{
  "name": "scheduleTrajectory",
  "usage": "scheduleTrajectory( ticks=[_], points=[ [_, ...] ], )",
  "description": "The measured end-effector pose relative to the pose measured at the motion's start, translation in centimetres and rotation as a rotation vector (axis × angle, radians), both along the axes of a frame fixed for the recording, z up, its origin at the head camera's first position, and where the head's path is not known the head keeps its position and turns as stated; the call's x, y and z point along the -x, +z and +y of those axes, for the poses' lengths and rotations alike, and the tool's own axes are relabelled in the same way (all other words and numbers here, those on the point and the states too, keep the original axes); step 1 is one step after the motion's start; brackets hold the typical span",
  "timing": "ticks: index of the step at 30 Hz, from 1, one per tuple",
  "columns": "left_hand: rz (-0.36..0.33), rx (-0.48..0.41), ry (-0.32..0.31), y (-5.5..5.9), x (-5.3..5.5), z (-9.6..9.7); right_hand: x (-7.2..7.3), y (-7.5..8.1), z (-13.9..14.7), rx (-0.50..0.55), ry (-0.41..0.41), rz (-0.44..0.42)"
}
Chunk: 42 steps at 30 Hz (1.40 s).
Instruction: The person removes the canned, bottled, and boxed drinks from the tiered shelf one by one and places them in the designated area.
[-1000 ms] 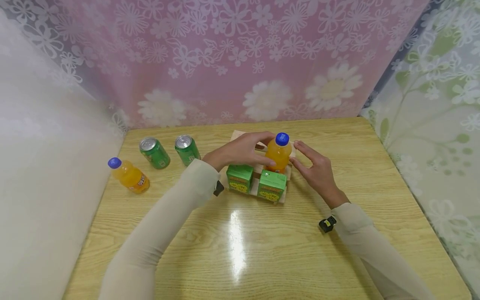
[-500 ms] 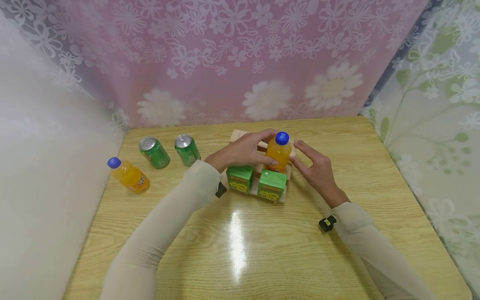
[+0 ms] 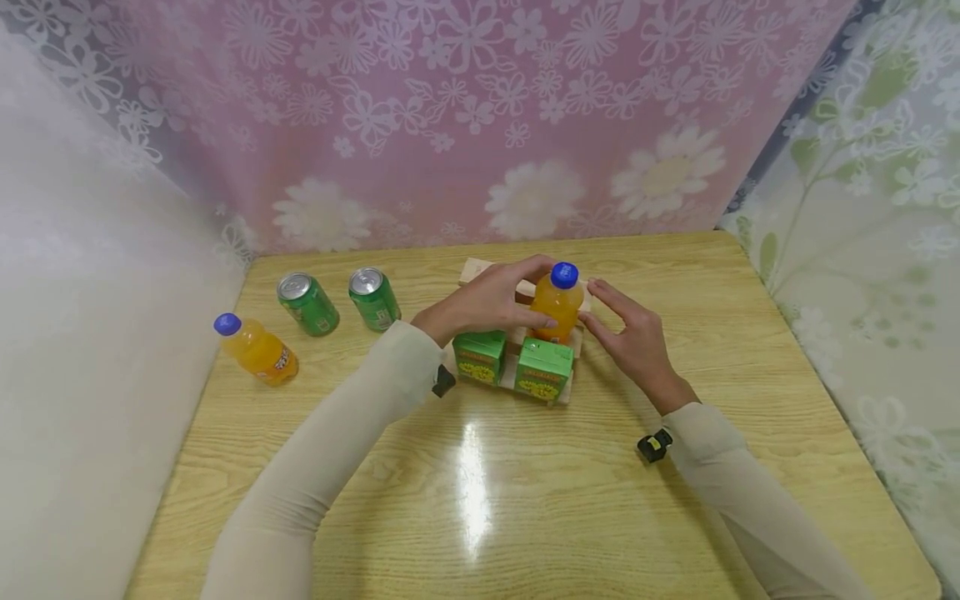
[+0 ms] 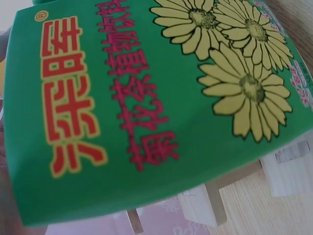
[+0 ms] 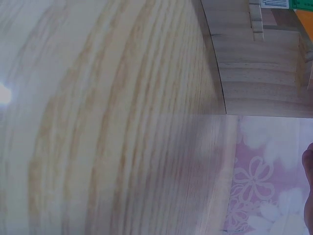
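An orange drink bottle [image 3: 556, 312] with a blue cap stands upright on a stepped wooden rack [image 3: 477, 270]. My left hand [image 3: 491, 302] grips it from the left, thumb across its front and fingers toward its far side. My right hand [image 3: 628, 337] is at the rack's right end, its thumb and fingers spread apart, fingertips right at the wood beside the bottle. Two green chrysanthemum tea cartons [image 3: 543, 371] stand on the rack's front step. One carton [image 4: 161, 98] fills most of the left wrist view. The rack's wooden side [image 5: 264, 73] shows in the right wrist view.
To the left on the wood-grain table [image 3: 360, 500] stand two green cans, a left one [image 3: 309, 305] and a right one [image 3: 374, 300]. A second orange bottle [image 3: 258, 352] with a blue cap is farther left. A pink flowered backdrop [image 3: 450, 150] rises behind the table.
My left hand shifts very slightly over the bottle. The bottle, cartons and right hand stay practically where they were.
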<state>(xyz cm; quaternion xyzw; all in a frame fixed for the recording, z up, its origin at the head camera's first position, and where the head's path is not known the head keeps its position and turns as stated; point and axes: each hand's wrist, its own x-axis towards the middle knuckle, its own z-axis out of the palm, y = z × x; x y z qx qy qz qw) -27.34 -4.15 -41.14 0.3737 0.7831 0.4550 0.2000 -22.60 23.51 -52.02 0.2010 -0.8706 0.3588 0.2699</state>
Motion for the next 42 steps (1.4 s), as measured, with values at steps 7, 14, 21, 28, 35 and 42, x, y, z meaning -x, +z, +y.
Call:
scheduleTrajectory(
  ticks=[7, 14, 21, 28, 35, 42],
  points=[
    [0.04, -0.012, 0.031, 0.6, -0.2, -0.5, -0.1, 0.0, -0.1, 0.011, -0.001, 0.008],
    [0.084, -0.042, 0.071, 1.4, -0.4, -1.4, -0.2, 0.0, 0.0, 0.0, 0.001, 0.009],
    [0.086, -0.062, 0.124, 2.1, -0.6, -2.7, -0.4, 0.3, -0.1, -0.048, 0.001, 0.019],
    [0.058, -0.072, 0.193, 2.6, -0.8, -4.5, -0.5, 0.5, -0.1, -0.076, 0.028, 0.068],
    [0.051, -0.091, 0.247, 2.8, -1.2, -6.5, -0.2, 0.9, -0.1, -0.092, 0.078, 0.099],
    [0.031, -0.121, 0.3, 2.7, -1.6, -8.9, -0.1, 1.1, -0.3, -0.125, 0.098, 0.102]
  ],
)
